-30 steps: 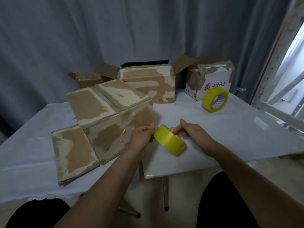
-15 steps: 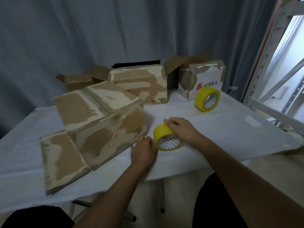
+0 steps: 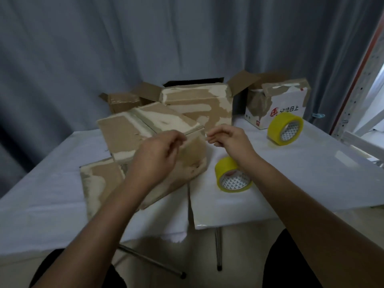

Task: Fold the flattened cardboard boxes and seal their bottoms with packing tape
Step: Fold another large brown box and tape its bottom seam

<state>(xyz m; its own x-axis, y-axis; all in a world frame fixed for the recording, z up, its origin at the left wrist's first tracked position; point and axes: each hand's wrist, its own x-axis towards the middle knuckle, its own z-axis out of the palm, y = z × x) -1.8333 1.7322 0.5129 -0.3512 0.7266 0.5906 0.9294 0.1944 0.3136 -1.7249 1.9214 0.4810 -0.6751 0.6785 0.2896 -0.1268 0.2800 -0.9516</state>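
Released, the glossy yellow tape roll (image 3: 233, 175) lies flat; both hands' curled fingers (image 3: 176, 142) perhaps pinch tape.

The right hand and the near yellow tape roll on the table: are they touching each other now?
Apart. In the head view the right hand is raised above the table, and the near tape roll lies flat below the forearm.

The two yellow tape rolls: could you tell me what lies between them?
Only bare white table cover separates the near roll from the far roll, head view.
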